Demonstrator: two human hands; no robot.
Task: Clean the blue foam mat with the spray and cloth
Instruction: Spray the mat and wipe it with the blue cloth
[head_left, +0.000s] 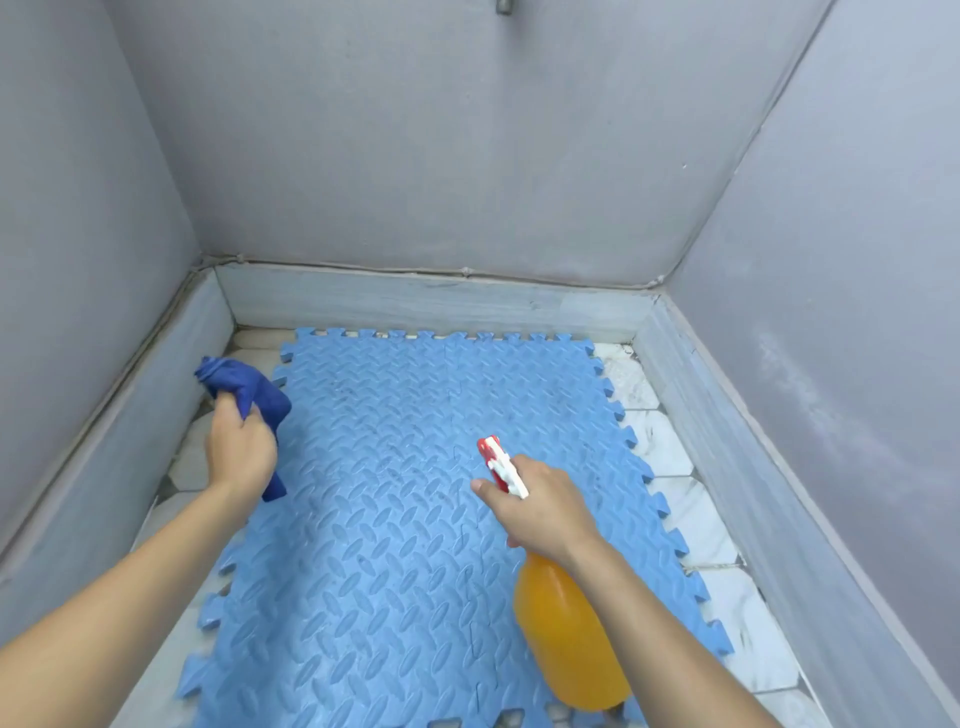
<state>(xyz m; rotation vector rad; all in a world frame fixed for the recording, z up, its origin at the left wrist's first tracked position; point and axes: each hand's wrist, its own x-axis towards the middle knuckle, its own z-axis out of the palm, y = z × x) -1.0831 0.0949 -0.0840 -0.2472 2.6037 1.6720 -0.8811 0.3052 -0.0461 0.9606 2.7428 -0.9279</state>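
Observation:
The blue foam mat (395, 493), made of interlocking textured tiles, covers most of the floor in front of me. My left hand (240, 449) is closed around a bunched dark blue cloth (249, 387), held over the mat's left edge. My right hand (545, 512) grips the neck of a spray bottle with orange liquid (569, 639) and a red and white nozzle (496, 457). The bottle is tilted, with its nozzle pointing forward over the middle of the mat. My index finger lies along the trigger area.
White tiled floor (670, 452) shows along the mat's right and left sides. A low grey skirting (431, 304) and grey walls (441, 145) close in the corner on three sides. A pipe stub (504, 6) sticks out high on the far wall.

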